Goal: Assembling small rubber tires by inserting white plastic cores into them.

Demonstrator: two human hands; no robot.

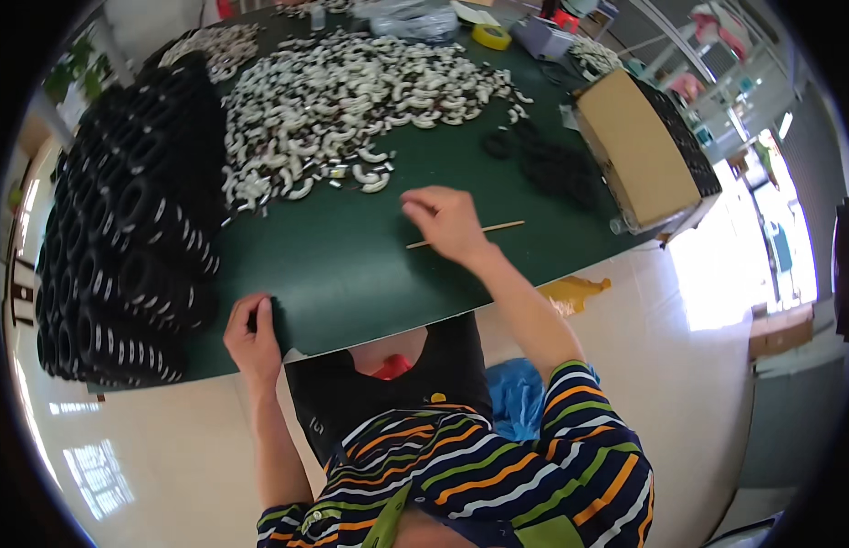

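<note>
Over the middle of the green table (324,265), my right hand (450,224) is closed, with its fingers curled under and the thumb toward the left. A thin wooden stick (505,226) passes beneath this hand, both ends showing; whether the hand touches it cannot be seen. At the near edge, my left hand (253,342) rests with fingers and thumb bent round a dark gap; anything held there is hidden. Beyond my right hand spreads a large heap of small curved white pieces (351,91) with shiny metal bits. Left of my left hand stand stacked black rolls (132,283) with white marks.
A cardboard box (634,151) stands at the table's right end, beside a loose black pile (557,164). Yellow tape (491,36) and clear plastic bags (411,20) lie at the far side. Below the table are a blue bag (516,397) and a yellow piece (575,294).
</note>
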